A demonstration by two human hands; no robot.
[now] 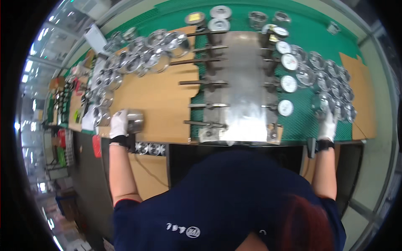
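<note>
My left hand (119, 124), in a white glove, grips a shiny hollow-looking metal cylinder (136, 121) from its left side, over a brown cardboard sheet (163, 104). At the right end of the bench my right hand (328, 125), also gloved, reaches over the green mat with its fingers around another shiny metal cylinder (321, 102), at the near edge of a cluster of similar cylinders (335, 88). Its fingertips are partly blurred. Between my hands lies a metal plate (246, 79), with a row of round white-faced dial gauges (289, 83) along its right side.
Dark rods (197, 83) stick out leftward from the plate. More metal cylinders (155, 58) stand in a curved row on the cardboard's far and left sides. Several gauges and cylinders sit at the back on the green mat (238, 21). A second cardboard sheet (362, 100) lies far right.
</note>
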